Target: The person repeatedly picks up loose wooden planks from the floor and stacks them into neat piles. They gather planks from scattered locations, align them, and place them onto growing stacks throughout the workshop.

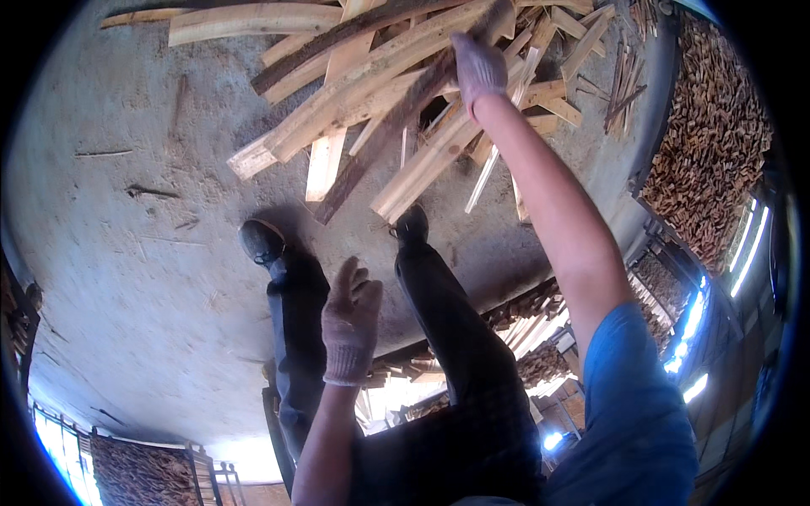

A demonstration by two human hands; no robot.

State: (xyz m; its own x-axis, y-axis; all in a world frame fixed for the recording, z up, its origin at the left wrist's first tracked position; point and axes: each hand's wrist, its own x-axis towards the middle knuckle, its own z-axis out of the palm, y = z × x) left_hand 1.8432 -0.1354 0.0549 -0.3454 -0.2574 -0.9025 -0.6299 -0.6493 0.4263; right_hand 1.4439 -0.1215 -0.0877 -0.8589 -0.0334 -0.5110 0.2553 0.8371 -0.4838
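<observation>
My right hand [482, 71], in a pale work glove, reaches out to a heap of rough-sawn wood on the ground. Its fingers are closed at the upper part of a dark bark-edged plank [384, 139], which slants down toward my feet. Under and beside it lie pale planks, among them a long curved one [354, 80] and a straight one [426, 169]. My left hand [350, 320], gloved too, hangs above the ground between my legs. Its fingers are partly stretched out and hold nothing.
My shoes [262, 242] stand at the near edge of the heap. Thin sticks [624, 88] lie right of it. Farther right is a large stack of small wood pieces [709, 135]. Another stack [143, 472] shows at the lower left. Wood scraps [152, 192] dot the grey floor [110, 278].
</observation>
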